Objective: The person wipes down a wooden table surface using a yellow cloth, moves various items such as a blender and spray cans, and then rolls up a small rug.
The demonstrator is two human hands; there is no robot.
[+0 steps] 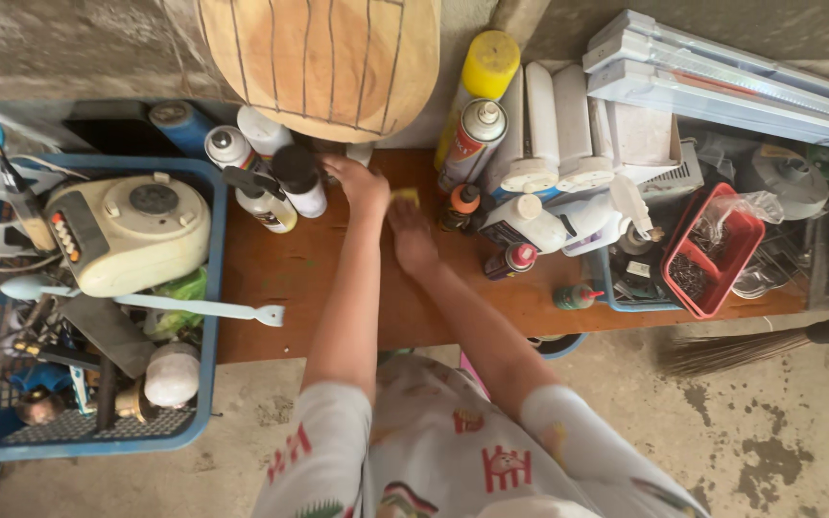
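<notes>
Yellow, small and soft-looking: a sponge-like pad sits on the brown wooden shelf, pinched at its left edge by the fingertips of my left hand. That hand lies knuckles up, fingers curled down onto the pad, wrist straight, forearm running back toward me in a near-vertical line. My right hand rests just beside it, palm down and flat on the wood, fingers together and pointing toward the pad, touching or nearly touching its near edge; it grips nothing. The right forearm slants in from the lower right, so the two arms converge at the pad. Both sleeves are white with red print. Just left of the left hand stands a white bottle with a black cap; to the right, an orange-capped small bottle and a tall spray can. A round wooden slatted object overhangs the back of the shelf. Farther left, a blue crate holds a cream-coloured appliance; well to the right is a red tray.
</notes>
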